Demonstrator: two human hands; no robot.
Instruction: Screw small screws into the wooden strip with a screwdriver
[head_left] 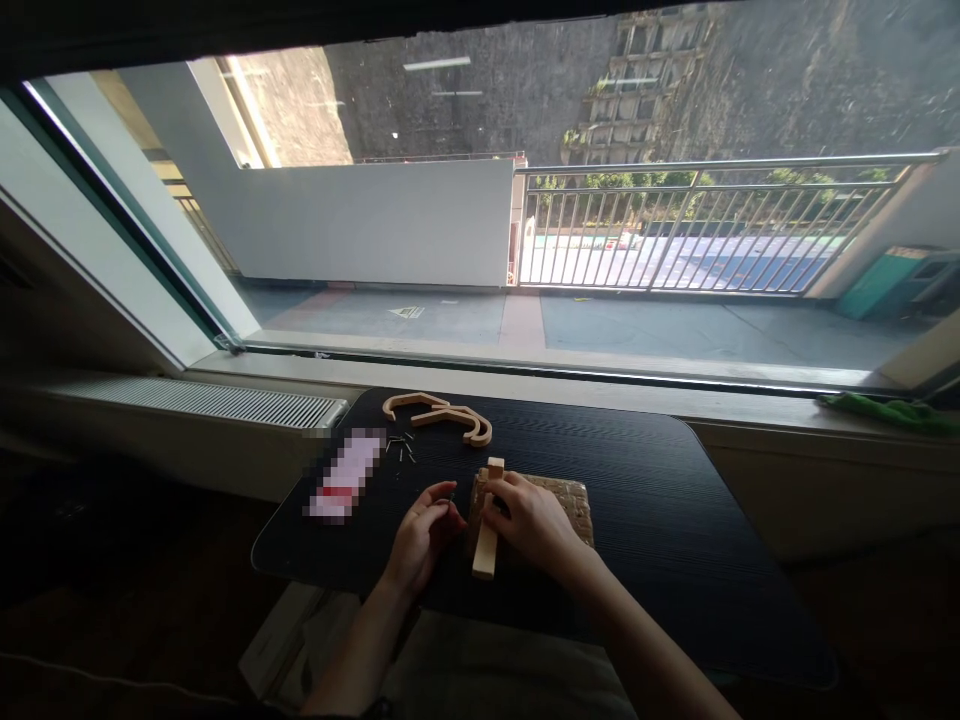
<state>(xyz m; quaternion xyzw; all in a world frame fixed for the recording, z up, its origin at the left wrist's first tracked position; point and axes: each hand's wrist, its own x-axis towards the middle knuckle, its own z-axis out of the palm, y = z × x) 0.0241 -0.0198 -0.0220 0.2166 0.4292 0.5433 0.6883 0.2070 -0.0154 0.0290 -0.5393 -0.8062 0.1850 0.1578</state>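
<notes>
My right hand (529,520) is closed around a pale wooden bar (487,545) that lies across a flat brown wooden board (571,497) on the black table (675,500). My left hand (424,535) sits just left of the bar with fingertips pinched on a small dark thing, too small to name. Several small dark screws (401,447) lie loose beyond my left hand. Two curved wooden pieces (442,413) rest at the table's far edge.
A blurred pink and white item (343,475) lies on the table's left part. A white radiator (202,402) runs under the window sill at left. A green cloth (889,410) lies on the sill at right. Behind the glass is a balcony railing (705,225).
</notes>
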